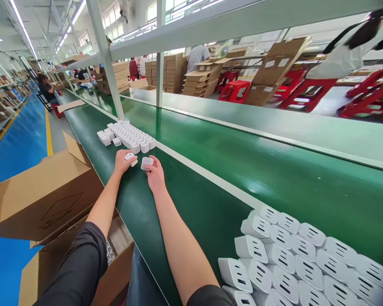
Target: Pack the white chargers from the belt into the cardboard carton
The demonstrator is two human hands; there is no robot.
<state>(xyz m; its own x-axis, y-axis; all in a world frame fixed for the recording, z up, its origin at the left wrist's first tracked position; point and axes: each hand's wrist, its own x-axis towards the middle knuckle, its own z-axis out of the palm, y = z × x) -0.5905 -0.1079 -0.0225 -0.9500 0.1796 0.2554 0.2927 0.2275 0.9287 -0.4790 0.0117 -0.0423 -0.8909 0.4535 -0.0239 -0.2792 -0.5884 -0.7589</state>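
My left hand (122,160) is closed around a white charger housing (130,157) with slots in its end, low over the green work surface (137,204). Beside it, my right hand (156,174) grips another white charger housing (147,163) between thumb and fingers. Just past both hands stands a packed group of white housings (130,134), slotted ends up. One loose housing (116,142) lies at the near side of that group. A larger cluster of slotted white housings (293,255) fills the near right of the surface.
Open cardboard boxes (44,187) stand along the left edge, one below holding small white pieces (110,251). A pale strip (207,174) divides the bench from the green belt (242,153). A metal post (107,63) rises beyond. People and red stools (234,91) are farther back.
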